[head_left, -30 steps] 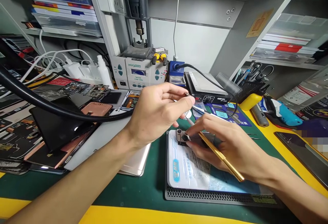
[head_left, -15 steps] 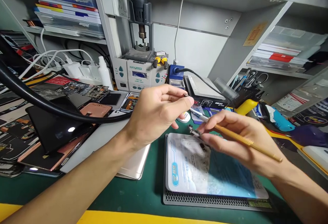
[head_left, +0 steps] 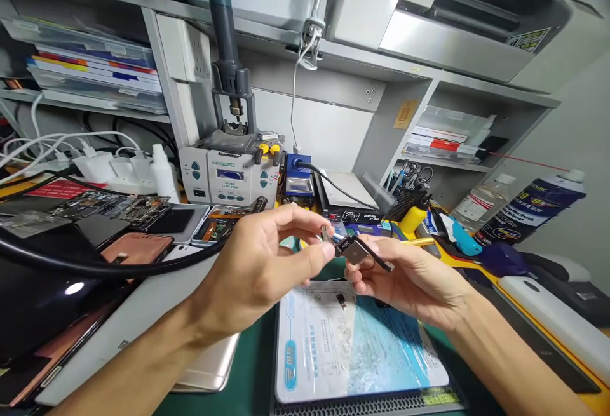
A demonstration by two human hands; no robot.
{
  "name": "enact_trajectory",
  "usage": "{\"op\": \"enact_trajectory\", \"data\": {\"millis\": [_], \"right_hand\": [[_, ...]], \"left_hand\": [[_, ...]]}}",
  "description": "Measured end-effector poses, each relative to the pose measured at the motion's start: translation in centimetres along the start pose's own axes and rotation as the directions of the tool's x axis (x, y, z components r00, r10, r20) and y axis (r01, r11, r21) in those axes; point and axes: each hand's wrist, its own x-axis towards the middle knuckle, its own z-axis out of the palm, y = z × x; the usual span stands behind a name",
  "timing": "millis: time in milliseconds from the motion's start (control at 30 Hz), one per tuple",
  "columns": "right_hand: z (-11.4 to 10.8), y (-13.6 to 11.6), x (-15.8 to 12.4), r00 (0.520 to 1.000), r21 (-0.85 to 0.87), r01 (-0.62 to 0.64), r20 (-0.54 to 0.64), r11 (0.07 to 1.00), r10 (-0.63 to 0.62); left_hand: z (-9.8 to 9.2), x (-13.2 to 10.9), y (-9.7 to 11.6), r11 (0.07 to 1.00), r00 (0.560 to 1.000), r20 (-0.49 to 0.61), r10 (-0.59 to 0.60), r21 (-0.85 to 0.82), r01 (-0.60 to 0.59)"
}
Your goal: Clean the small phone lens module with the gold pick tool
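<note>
Two hands meet at centre: the left hand (head_left: 257, 270) pinches, thumb against fingertips, one end of a small square metal-faced electronic module (head_left: 355, 252), while the right hand (head_left: 410, 279) grips its other side between curled fingers. Below them lies a printed repair mat (head_left: 352, 346); a rework station (head_left: 229, 181) stands beyond, with circuit boards (head_left: 112, 209) at upper left.

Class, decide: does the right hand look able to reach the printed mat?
Probably yes: the mat lies just below the right hand with nothing between, though it holds a small metal part with the left hand.
</note>
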Motion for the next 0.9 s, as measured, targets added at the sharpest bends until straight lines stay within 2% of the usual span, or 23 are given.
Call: {"op": "enact_trajectory", "data": {"millis": [167, 233, 367, 467, 533, 633, 700, 767, 900], "right_hand": [[-0.4, 0.1, 0.0, 0.998, 0.030, -0.059, 0.032, 0.998, 0.058], [-0.4, 0.2, 0.0, 0.997, 0.035, -0.066, 0.037, 0.997, 0.065], [0.1, 0.5, 0.0, 0.998, 0.015, -0.053, 0.036, 0.998, 0.052], [0.4, 0.4, 0.1, 1.000, -0.042, -0.004, 0.014, 0.999, 0.004], [0.4, 0.1, -0.1, 0.995, -0.087, 0.087, -0.042, 0.992, -0.091], [0.1, -0.8, -0.8, 0.942, -0.154, 0.280, -0.146, 0.948, -0.302], [0.1, -1.3, -1.4, 0.910, -0.181, 0.356, -0.156, 0.917, -0.384], [0.5, -1.3, -1.8, 0.909, -0.191, 0.369, -0.129, 0.910, -0.396], [1.7, -0.6, -1.9, 0.935, -0.197, 0.322, -0.085, 0.926, -0.343]], "left_hand": [[0.3, -0.3, 0.3, 0.980, 0.987, 0.157, 0.039, 0.186, -0.068], [0.6, -0.4, 0.5, 0.966, 0.983, 0.180, 0.022, 0.251, -0.067], [1.1, -0.7, 0.8, 0.952, 0.984, 0.169, -0.063, 0.306, 0.008], [0.8, -0.7, 0.9, 0.974, 0.983, 0.137, -0.120, 0.207, 0.090], [0.6, -0.4, 0.9, 0.985, 0.980, 0.118, -0.159, 0.082, 0.150], [0.3, 0.1, 1.0, 0.979, 0.978, 0.069, -0.195, -0.040, 0.198], [0.3, 0.3, 1.0, 0.973, 0.976, 0.028, -0.217, -0.077, 0.219], [0.4, 0.3, 1.1, 0.962, 0.969, 0.014, -0.245, -0.120, 0.245], [0.8, 0.1, 1.1, 0.949, 0.965, 0.023, -0.261, -0.179, 0.260]]}}
